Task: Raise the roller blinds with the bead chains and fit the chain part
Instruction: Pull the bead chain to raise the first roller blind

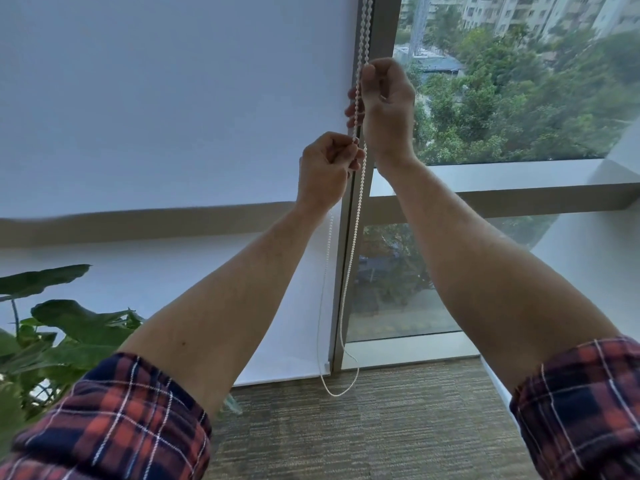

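A white roller blind (pixel 173 116) covers the left window down to its bottom bar (pixel 277 377) near the floor. A white bead chain (pixel 353 258) hangs beside the grey window post (pixel 346 237) and loops just above the carpet. My right hand (pixel 384 105) is closed on the chain, higher up. My left hand (pixel 327 164) pinches the chain just below it, with one strand running down behind my left wrist. Both forearms are bare, with plaid sleeves rolled up.
A leafy green plant (pixel 52 327) stands at the lower left, close to my left elbow. The right window (pixel 519 81) is uncovered and shows trees and buildings outside. A sill ledge (pixel 502 199) crosses the window. Striped carpet (pixel 381 427) covers the floor.
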Available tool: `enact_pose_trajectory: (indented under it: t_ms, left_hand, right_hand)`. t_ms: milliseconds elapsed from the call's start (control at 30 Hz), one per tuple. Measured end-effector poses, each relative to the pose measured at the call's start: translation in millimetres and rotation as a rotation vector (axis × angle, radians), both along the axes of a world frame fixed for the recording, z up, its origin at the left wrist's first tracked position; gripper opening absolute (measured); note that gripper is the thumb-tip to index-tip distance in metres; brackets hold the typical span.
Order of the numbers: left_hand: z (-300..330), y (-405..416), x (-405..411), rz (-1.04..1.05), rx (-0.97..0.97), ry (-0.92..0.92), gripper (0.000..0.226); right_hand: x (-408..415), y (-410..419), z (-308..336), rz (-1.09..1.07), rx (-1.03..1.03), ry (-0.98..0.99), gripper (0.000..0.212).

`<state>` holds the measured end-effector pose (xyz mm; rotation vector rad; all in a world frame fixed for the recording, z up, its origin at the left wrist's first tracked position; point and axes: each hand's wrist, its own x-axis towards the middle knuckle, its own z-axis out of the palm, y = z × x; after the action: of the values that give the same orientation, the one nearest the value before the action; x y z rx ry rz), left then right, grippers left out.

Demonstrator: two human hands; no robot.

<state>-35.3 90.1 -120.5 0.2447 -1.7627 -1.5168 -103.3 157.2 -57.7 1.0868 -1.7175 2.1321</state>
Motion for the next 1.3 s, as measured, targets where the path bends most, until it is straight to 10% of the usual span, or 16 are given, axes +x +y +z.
enact_pose_trajectory:
  t_ms: [467, 1300]
  left_hand:
    - [39.2, 11.6, -21.1, 0.548, -0.275, 0.278, 0.009]
    - [-29.2, 26.7, 9.4, 0.097, -0.068, 0.087, 0.016]
  right_hand:
    - [7.4, 2.3, -41.5, -0.187, 0.065, 0.001, 0.021]
    - [45.8, 27.2, -134.8, -0.097, 0.209, -0.07, 0.045]
